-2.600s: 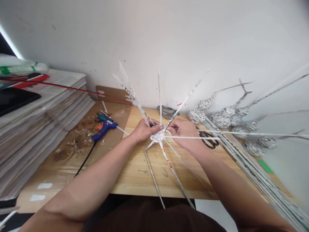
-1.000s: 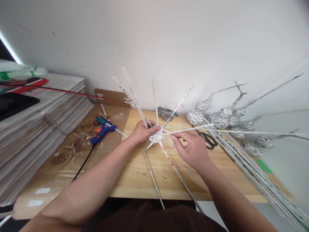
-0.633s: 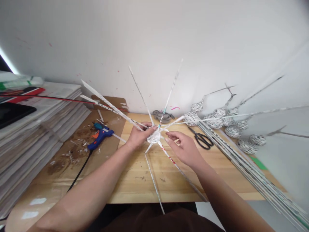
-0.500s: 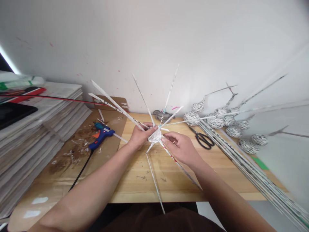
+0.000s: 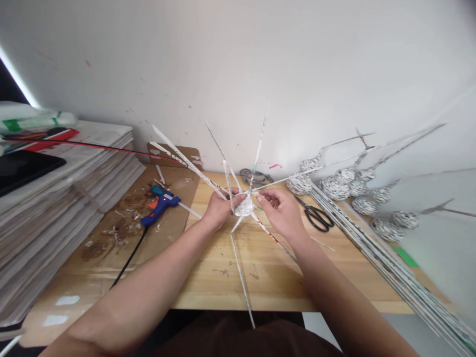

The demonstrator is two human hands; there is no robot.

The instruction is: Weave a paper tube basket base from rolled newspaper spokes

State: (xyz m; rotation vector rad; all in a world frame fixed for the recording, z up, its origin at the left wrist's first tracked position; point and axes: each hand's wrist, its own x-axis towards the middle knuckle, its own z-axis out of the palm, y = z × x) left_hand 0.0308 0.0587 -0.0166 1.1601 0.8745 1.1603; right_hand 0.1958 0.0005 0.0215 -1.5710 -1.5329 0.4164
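Note:
A small round woven paper piece (image 5: 244, 205) is held above the wooden table, with several thin rolled-paper sticks fanning out from it. My left hand (image 5: 220, 208) grips its left side, the thumb on top and the other fingers partly hidden behind. At its right side is my right hand (image 5: 277, 209), thumb and index finger pinched near the upper right rim where a long paper stick (image 5: 290, 178) runs off to the right. Whether the pinch holds that stick is too small to tell. One bent stick (image 5: 240, 270) hangs toward the table's front edge.
A blue glue gun (image 5: 159, 208) lies on stained cardboard (image 5: 96, 258) at left, beside stacked paper (image 5: 70, 198). Black scissors (image 5: 318, 217), a bundle of paper sticks (image 5: 375, 258) and several woven paper balls (image 5: 334, 188) lie at right. A grey object (image 5: 256, 177) sits near the wall.
My right hand has moved up along the woven piece's right side. One short stick that leaned right now stands upright near my left thumb. The view has shifted slightly.

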